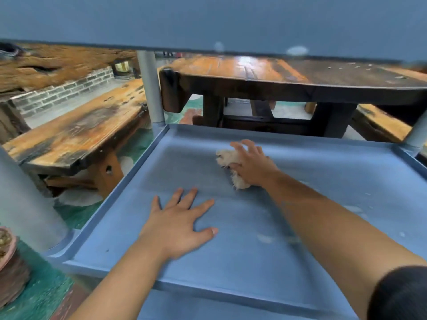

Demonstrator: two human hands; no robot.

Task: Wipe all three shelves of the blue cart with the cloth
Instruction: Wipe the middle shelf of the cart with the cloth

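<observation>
Wiping a lower shelf of the blue cart: my right hand presses the crumpled cloth mid-shelf, fingers curled over it, left hand flat and splayed, empty; next, I judge, sweep toward the speckled right side.

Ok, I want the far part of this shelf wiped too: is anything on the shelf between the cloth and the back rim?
Nothing visible. The right hand presses the cloth on the blue shelf, and the surface from there to the back rim is bare. The left hand lies flat nearer the front, out of that path.
</observation>
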